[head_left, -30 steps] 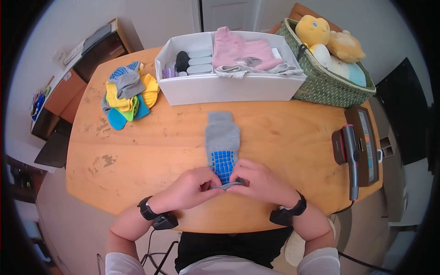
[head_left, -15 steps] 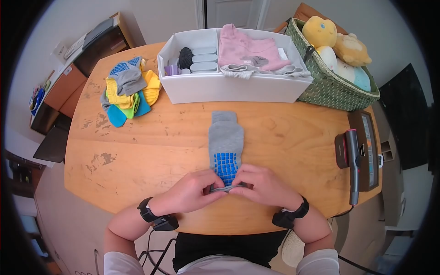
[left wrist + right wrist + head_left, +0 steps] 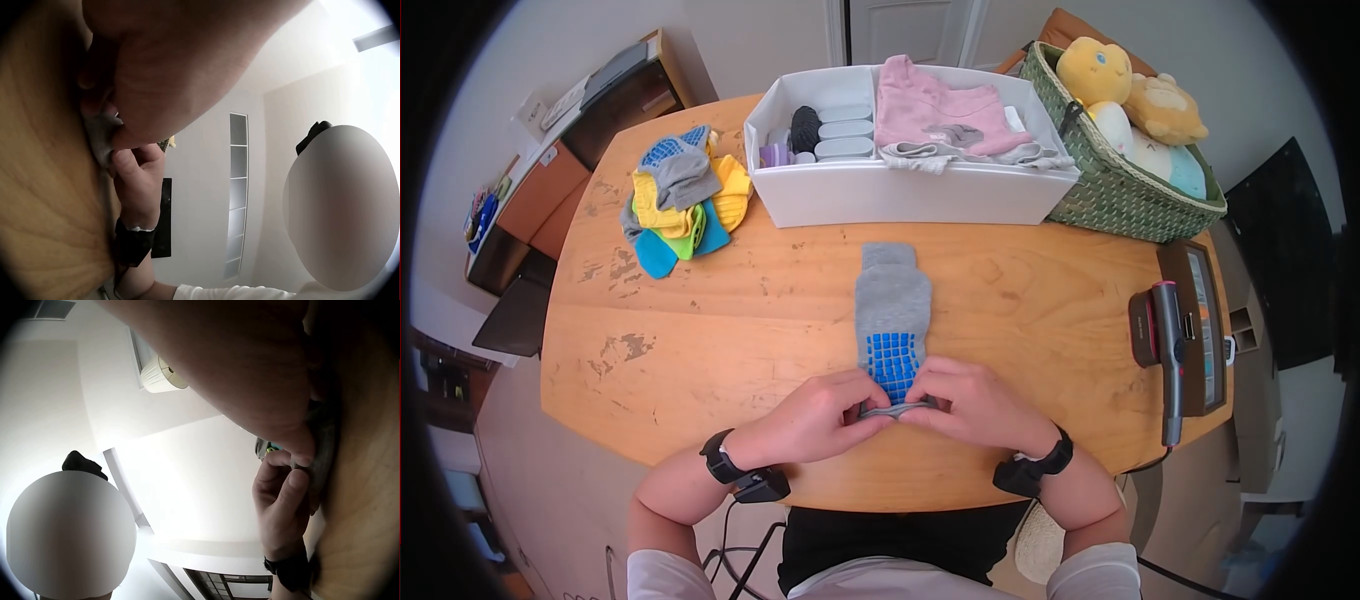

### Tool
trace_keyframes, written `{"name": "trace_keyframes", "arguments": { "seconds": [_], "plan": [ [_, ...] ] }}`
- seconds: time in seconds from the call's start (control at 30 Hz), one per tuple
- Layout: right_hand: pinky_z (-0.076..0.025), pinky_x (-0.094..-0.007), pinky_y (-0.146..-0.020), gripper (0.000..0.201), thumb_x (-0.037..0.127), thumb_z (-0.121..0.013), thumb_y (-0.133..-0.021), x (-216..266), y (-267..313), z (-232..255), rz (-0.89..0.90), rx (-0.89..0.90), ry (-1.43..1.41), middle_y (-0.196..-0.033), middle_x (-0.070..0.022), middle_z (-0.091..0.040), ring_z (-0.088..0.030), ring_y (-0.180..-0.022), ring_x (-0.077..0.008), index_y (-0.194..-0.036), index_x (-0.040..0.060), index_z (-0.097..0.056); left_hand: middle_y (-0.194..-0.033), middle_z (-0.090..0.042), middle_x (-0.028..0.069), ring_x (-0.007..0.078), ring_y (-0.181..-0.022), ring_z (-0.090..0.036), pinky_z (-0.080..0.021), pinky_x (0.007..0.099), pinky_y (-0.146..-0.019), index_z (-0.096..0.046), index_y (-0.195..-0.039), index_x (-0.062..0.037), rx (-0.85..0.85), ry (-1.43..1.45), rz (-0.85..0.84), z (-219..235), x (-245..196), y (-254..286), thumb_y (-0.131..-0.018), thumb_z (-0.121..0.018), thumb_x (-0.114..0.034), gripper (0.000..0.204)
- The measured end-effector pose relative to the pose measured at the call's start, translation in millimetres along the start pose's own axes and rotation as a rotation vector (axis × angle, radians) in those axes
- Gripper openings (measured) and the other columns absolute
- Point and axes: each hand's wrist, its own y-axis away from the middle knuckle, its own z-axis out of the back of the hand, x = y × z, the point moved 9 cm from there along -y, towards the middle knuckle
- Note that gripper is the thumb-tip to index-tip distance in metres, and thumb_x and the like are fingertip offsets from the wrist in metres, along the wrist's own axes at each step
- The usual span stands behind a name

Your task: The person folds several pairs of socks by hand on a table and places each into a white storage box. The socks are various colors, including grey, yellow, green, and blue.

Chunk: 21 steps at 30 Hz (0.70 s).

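Observation:
A grey sock (image 3: pixel 893 298) with a patch of blue grip squares lies lengthwise on the wooden table, its ribbed cuff pointing away from the person. At the near end, my left hand (image 3: pixel 828 410) pinches the left side of the edge between thumb and fingers. My right hand (image 3: pixel 970 408) does the same on the right side, the two thumbs close together. Between the hands the grey edge looks slightly raised and rolled. In the left wrist view the grey fabric (image 3: pixel 100 139) shows low against the tabletop, partly hidden by the fingers.
A heap of coloured socks (image 3: pixel 680 200) sits at the back left. Behind the grey sock stand a white box (image 3: pixel 920 195) with folded clothes and a green woven basket (image 3: pixel 1135 195) of plush toys. A handheld device (image 3: pixel 1168 360) and a brown case (image 3: pixel 1200 330) lie at the right edge.
The head view has shifted slightly, so the table's things sit a little differently in it. Both hands keep their pinch on the sock's near end, nearly still.

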Motion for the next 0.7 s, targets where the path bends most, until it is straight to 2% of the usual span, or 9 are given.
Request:
{"name": "trace_keyframes", "arguments": {
  "seconds": [0.3, 0.37, 0.4, 0.47, 0.5, 0.57, 0.6, 0.67, 0.7],
  "plan": [
    [-0.053, -0.0316, -0.063, 0.015, 0.018, -0.081, -0.089, 1, 0, 0, -0.002, 0.000, -0.017, -0.091, -0.0058, -0.065, -0.066, -0.070, -0.0181, -0.096, 0.0060, -0.074, -0.086, -0.065, 0.0102, 0.0207, -0.066, -0.064, -0.052, 0.0330, -0.060, -0.067, -0.099, -0.0020, 0.002, 0.000, 0.015, 0, 1, 0, -0.092, -0.077, -0.012, 0.016],
    [-0.052, -0.0379, -0.066, 0.018, 0.023, -0.079, -0.090, 1, 0, 1, -0.013, -0.005, -0.039, -0.088, -0.0079, -0.063, -0.064, -0.073, -0.0252, -0.092, 0.0057, -0.072, -0.086, -0.065, 0.0102, 0.0207, -0.066, -0.064, -0.052, 0.0330, -0.060, -0.067, -0.099, -0.0019, 0.000, 0.001, 0.014, 0, 2, 0, -0.092, -0.077, -0.012, 0.016],
    [-0.052, -0.0379, -0.066, 0.018, 0.023, -0.079, -0.090, 0, 0, 1, -0.013, -0.006, -0.038, -0.088, -0.0079, -0.063, -0.064, -0.073, -0.0252, -0.092, 0.0057, -0.072, -0.086, -0.065, 0.0101, 0.0204, -0.066, -0.064, -0.052, 0.0329, -0.060, -0.068, -0.099, -0.0020, -0.003, 0.006, 0.009, 0, 2, 0, -0.092, -0.077, -0.011, 0.015],
    [-0.052, -0.0315, -0.063, 0.012, 0.016, -0.079, -0.091, 5, 0, 2, 0.077, -0.021, -0.020, -0.090, -0.0057, -0.065, -0.065, -0.069, -0.0177, -0.094, 0.0056, -0.074, -0.086, -0.065, 0.0099, 0.0202, -0.066, -0.064, -0.052, 0.0328, -0.060, -0.068, -0.098, -0.0020, -0.005, 0.009, 0.003, 0, 1, -1, -0.092, -0.077, -0.011, 0.014],
    [-0.052, -0.0315, -0.063, 0.012, 0.016, -0.079, -0.091, 7, 1, 3, 0.077, -0.023, -0.020, -0.090, -0.0057, -0.065, -0.065, -0.069, -0.0177, -0.094, 0.0056, -0.074, -0.086, -0.065, 0.0094, 0.0202, -0.066, -0.064, -0.052, 0.0326, -0.060, -0.068, -0.097, -0.0024, 0.000, 0.011, -0.013, 0, -1, -1, -0.092, -0.077, -0.011, 0.013],
    [-0.052, -0.0367, -0.068, 0.014, 0.019, -0.078, -0.090, 0, 1, 6, -0.056, -0.032, -0.153, -0.094, -0.0075, -0.066, -0.066, -0.076, -0.0234, -0.096, 0.0074, -0.073, -0.087, -0.065, 0.0089, 0.0202, -0.067, -0.064, -0.053, 0.0324, -0.061, -0.068, -0.096, -0.0028, 0.007, 0.014, -0.031, 1, -4, 0, -0.091, -0.077, -0.010, 0.013],
    [-0.052, -0.0367, -0.068, 0.014, 0.019, -0.078, -0.090, 1, 0, 6, -0.056, -0.033, -0.152, -0.094, -0.0075, -0.066, -0.066, -0.076, -0.0234, -0.096, 0.0074, -0.073, -0.087, -0.065, 0.0083, 0.0204, -0.067, -0.064, -0.053, 0.0323, -0.061, -0.068, -0.095, -0.0032, 0.037, 0.034, -0.056, -1, -7, 0, -0.091, -0.078, -0.011, 0.012],
    [-0.054, -0.0372, -0.076, 0.020, 0.017, -0.077, -0.090, -5, 3, 32, -0.126, -0.335, -0.095, -0.102, -0.0098, -0.066, -0.067, -0.089, -0.0257, -0.108, 0.0079, -0.072, -0.088, -0.065, 0.0077, 0.0206, -0.068, -0.064, -0.054, 0.0321, -0.062, -0.069, -0.094, -0.0037, 0.064, 0.053, -0.083, -3, -11, 1, -0.091, -0.078, -0.011, 0.012],
    [-0.054, -0.0372, -0.076, 0.020, 0.017, -0.077, -0.090, -8, 1, 33, -0.124, -0.336, -0.093, -0.102, -0.0098, -0.066, -0.067, -0.089, -0.0257, -0.108, 0.0079, -0.072, -0.088, -0.065, 0.0065, 0.0194, -0.070, -0.063, -0.052, 0.0313, -0.061, -0.069, -0.094, -0.0043, 0.118, 0.055, -0.113, -8, -14, 2, -0.091, -0.079, -0.010, 0.012]
  ]
}}
